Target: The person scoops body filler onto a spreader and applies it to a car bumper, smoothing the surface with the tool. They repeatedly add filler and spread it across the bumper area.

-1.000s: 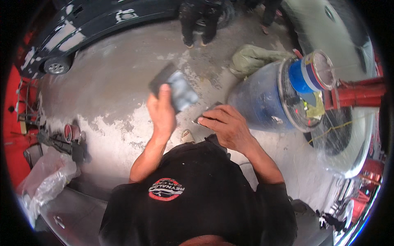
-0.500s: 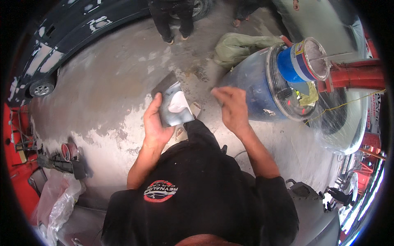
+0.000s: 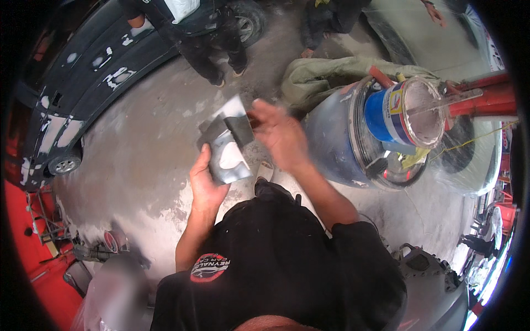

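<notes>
My left hand (image 3: 205, 182) holds a flat, mottled metal plate (image 3: 237, 166) with a white patch of smooth paste on it. A dark, thin square piece (image 3: 212, 127) with a pale-faced piece (image 3: 232, 105) beside it lies at or just over the plate's upper part; I cannot tell exactly how they are stacked. My right hand (image 3: 279, 135) is smeared by motion at the upper right of these pieces, and I cannot make out what its fingers hold or whether they touch.
A blue drum (image 3: 331, 143) at right carries an open paint can (image 3: 378, 113). Beyond are a green cover (image 3: 309, 77), a red metal beam (image 3: 480, 99) and a plastic-covered car (image 3: 419, 38). A patched dark car (image 3: 77, 94) stands left; two people (image 3: 204, 49) (image 3: 326, 25) are ahead.
My right hand has swung up and inward to the top of the plate. A pale piece shows there now. My view has shifted, and the person ahead stands further left in it.
</notes>
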Demonstrator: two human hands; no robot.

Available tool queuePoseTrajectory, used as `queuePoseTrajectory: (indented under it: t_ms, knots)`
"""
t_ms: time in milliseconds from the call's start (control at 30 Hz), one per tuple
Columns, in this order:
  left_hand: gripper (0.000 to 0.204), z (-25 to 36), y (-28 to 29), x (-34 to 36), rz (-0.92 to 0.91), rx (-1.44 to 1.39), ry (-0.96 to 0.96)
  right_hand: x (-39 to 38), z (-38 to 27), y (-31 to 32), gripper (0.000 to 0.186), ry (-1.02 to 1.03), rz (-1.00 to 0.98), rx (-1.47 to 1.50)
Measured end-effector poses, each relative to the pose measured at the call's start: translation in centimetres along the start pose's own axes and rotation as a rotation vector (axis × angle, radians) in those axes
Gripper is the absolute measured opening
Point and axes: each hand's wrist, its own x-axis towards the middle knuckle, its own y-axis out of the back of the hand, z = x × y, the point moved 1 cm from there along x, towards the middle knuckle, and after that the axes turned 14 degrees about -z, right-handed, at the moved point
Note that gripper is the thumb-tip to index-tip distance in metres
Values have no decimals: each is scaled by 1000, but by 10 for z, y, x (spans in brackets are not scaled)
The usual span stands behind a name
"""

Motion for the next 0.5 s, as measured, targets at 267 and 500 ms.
queuePoseTrajectory:
  t_ms: [267,500]
  knots:
    - [42,41,30,29,-17,14,-119,74,-159,143,36,78,873,-2297]
    - [38,76,68,60,119,-17,-67,119,-215,278,32,-525,1204,-2181]
